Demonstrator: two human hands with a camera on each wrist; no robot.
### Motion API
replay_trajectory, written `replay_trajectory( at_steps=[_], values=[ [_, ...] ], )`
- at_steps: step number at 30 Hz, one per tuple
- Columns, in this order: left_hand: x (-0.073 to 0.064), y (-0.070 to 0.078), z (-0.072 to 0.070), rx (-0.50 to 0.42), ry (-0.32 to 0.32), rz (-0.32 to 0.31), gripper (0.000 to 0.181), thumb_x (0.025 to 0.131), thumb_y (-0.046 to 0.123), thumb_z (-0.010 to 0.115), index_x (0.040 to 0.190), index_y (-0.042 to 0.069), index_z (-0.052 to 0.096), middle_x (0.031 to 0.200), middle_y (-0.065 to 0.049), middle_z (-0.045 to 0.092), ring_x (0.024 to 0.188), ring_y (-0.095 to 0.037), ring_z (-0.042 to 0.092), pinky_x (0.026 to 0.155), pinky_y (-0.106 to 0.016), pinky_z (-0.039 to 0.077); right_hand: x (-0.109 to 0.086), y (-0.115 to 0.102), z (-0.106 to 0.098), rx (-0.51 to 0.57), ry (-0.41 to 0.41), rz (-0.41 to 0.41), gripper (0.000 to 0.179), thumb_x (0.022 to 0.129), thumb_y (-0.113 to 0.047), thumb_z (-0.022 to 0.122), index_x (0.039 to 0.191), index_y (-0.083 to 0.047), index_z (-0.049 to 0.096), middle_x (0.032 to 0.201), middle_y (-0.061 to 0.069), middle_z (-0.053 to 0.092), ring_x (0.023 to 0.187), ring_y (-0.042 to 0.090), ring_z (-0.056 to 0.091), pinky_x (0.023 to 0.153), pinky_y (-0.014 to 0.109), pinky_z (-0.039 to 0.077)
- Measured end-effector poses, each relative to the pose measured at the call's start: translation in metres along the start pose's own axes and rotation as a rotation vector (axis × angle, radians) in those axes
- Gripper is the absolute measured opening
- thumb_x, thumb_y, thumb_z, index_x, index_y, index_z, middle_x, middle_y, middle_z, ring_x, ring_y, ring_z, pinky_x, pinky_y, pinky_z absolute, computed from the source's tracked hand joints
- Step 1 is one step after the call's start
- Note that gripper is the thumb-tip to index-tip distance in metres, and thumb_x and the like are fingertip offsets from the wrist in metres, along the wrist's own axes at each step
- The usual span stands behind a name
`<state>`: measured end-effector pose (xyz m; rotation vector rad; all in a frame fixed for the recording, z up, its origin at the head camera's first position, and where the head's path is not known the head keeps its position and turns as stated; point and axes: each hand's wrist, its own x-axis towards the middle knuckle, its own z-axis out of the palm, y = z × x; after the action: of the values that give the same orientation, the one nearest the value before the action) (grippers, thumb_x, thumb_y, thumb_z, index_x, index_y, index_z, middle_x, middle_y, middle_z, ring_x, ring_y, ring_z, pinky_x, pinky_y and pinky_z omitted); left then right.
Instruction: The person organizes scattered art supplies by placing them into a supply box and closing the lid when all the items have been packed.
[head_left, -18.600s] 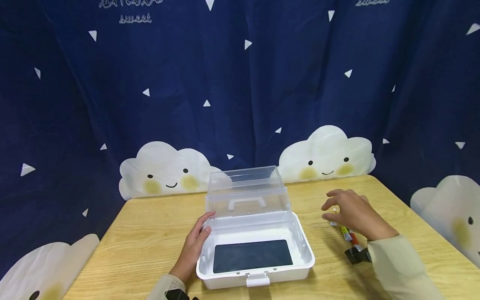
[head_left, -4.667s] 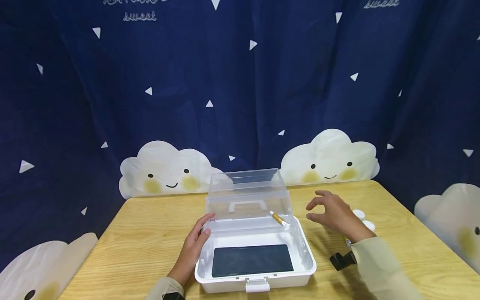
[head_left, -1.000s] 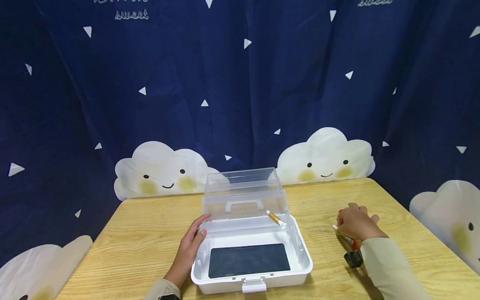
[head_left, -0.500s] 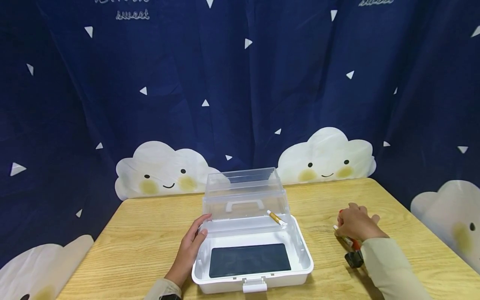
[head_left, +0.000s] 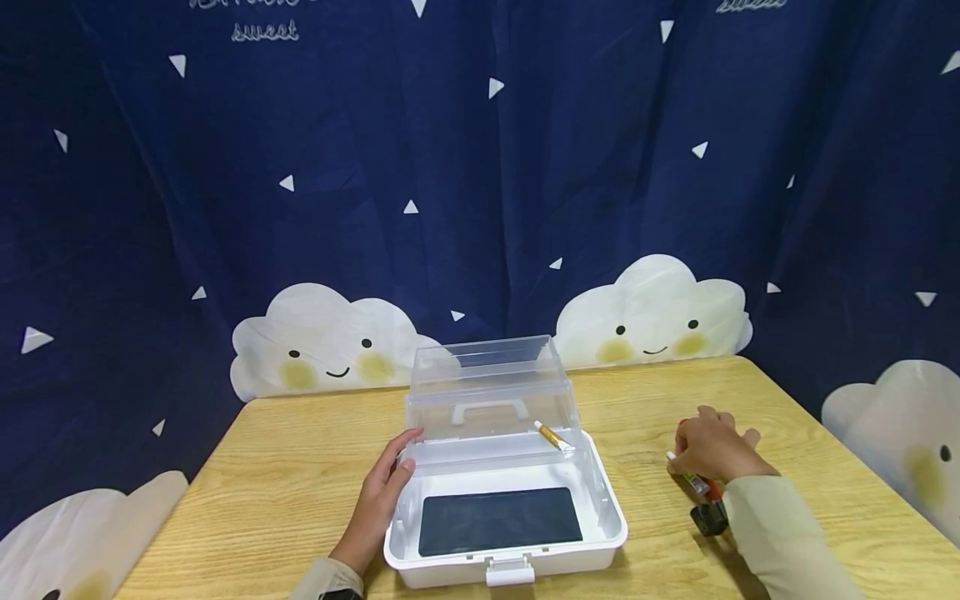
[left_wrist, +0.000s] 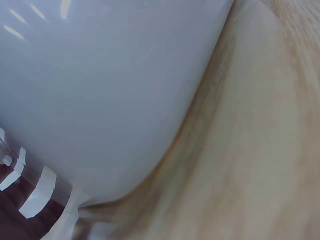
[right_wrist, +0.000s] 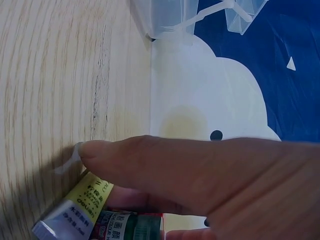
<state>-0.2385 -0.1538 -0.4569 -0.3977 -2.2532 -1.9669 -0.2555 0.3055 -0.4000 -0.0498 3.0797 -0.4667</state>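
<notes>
A white storage box (head_left: 517, 550) with its clear lid (head_left: 491, 375) tipped back stands in the middle of the table. My left hand (head_left: 378, 500) rests on its left rim near the hinge, fingers fairly straight. An ochre paint tube (head_left: 551, 435) with a white cap lies at the box's back right, across the lid and hinge. Right of the box, my right hand (head_left: 716, 446) pinches a yellow paint tube (right_wrist: 82, 205) near its white cap, low over the table. Beside that tube is a dark green labelled tube (right_wrist: 132, 226), partly hidden by the hand.
A dark rectangular panel (head_left: 501, 521) lies in the box's bottom. Something red (head_left: 715, 490) shows under my right wrist, partly covered by the wrist camera (head_left: 708, 518). A dark blue curtain with cloud figures (head_left: 652, 312) hangs behind the wooden table (head_left: 300, 467).
The ochre tube, absent from the box in the oldest frame, lies there now. My right hand has moved from beside the box rightward onto the tubes; lately the yellow tube has turned slightly.
</notes>
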Motion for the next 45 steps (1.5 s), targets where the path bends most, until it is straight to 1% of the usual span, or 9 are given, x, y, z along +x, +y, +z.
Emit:
replay_trajectory(
  at_steps=[9,21,25,28,29,31,35,40,45],
  values=[
    [0.0,0.0,0.0,-0.009,-0.004,0.009,0.037,0.102,0.024,0.047,0.139,0.028,0.048,0.141,-0.001,0.049,0.125,-0.016,0.048,0.097,-0.023,0.042,0.0,-0.001,-0.002,-0.032,-0.007,0.017,0.026,0.069,-0.028,0.082,0.065,-0.017,0.059,0.088,0.011,0.044,0.09,0.04,0.038,0.076,0.072,0.02],
    [0.0,0.002,0.0,0.013,-0.006,0.022,0.038,0.102,0.024,0.046,0.14,0.024,0.048,0.144,-0.005,0.047,0.129,-0.024,0.045,0.098,-0.021,0.039,0.004,-0.001,0.0,-0.028,-0.008,0.021,0.027,0.071,-0.025,0.082,0.063,-0.016,0.058,0.091,0.014,0.045,0.093,0.043,0.038,0.079,0.077,0.018],
    [0.0,0.002,0.0,0.012,-0.005,0.02,0.038,0.102,0.024,0.047,0.14,0.024,0.048,0.143,-0.005,0.048,0.127,-0.023,0.046,0.098,-0.022,0.04,0.004,-0.001,0.001,-0.018,0.014,0.011,0.025,0.072,-0.022,0.08,0.061,-0.015,0.058,0.112,0.029,0.049,0.108,0.054,0.035,0.082,0.08,0.014],
    [0.0,0.002,0.001,0.007,0.005,-0.011,0.037,0.102,0.026,0.047,0.139,0.028,0.049,0.142,-0.001,0.048,0.128,-0.02,0.046,0.098,-0.022,0.039,0.004,-0.003,0.001,-0.006,0.03,0.003,0.024,0.072,-0.022,0.08,0.059,-0.015,0.061,0.134,0.036,0.039,0.121,0.06,0.025,0.085,0.083,0.01],
    [0.0,0.002,0.001,0.012,0.006,-0.016,0.037,0.102,0.026,0.047,0.139,0.029,0.048,0.143,-0.001,0.048,0.129,-0.02,0.045,0.099,-0.022,0.038,0.005,-0.004,0.001,-0.005,0.036,0.001,0.024,0.073,-0.022,0.08,0.059,-0.015,0.062,0.137,0.037,0.037,0.123,0.06,0.024,0.085,0.083,0.009],
    [0.0,0.002,0.0,0.015,0.009,-0.029,0.037,0.101,0.027,0.048,0.138,0.031,0.049,0.143,0.001,0.047,0.131,-0.019,0.043,0.1,-0.021,0.036,0.005,-0.007,0.001,0.007,0.044,-0.006,0.023,0.073,-0.022,0.08,0.059,-0.015,0.063,0.139,0.037,0.035,0.124,0.06,0.023,0.086,0.083,0.007],
    [0.0,0.003,0.0,0.03,0.006,-0.008,0.037,0.102,0.027,0.047,0.139,0.027,0.048,0.146,-0.001,0.045,0.133,-0.021,0.04,0.102,-0.019,0.032,0.005,-0.01,0.001,0.026,0.063,-0.03,0.023,0.074,-0.021,0.08,0.058,-0.016,0.063,0.141,0.037,0.034,0.124,0.059,0.024,0.087,0.083,0.007],
    [0.0,0.002,0.0,0.021,0.003,-0.002,0.038,0.102,0.025,0.047,0.139,0.025,0.048,0.144,-0.004,0.046,0.131,-0.023,0.043,0.1,-0.02,0.035,0.005,-0.013,0.001,0.041,0.075,-0.052,0.023,0.076,-0.023,0.079,0.06,-0.016,0.064,0.14,0.037,0.035,0.121,0.061,0.028,0.085,0.081,0.012],
    [0.0,0.002,0.0,-0.003,0.007,-0.023,0.037,0.102,0.026,0.047,0.139,0.03,0.048,0.143,-0.001,0.048,0.129,-0.02,0.045,0.099,-0.021,0.038,0.006,-0.018,0.001,0.037,0.104,-0.073,0.02,0.075,-0.022,0.079,0.062,-0.018,0.065,0.138,0.037,0.038,0.119,0.062,0.032,0.082,0.079,0.02]
  ],
)
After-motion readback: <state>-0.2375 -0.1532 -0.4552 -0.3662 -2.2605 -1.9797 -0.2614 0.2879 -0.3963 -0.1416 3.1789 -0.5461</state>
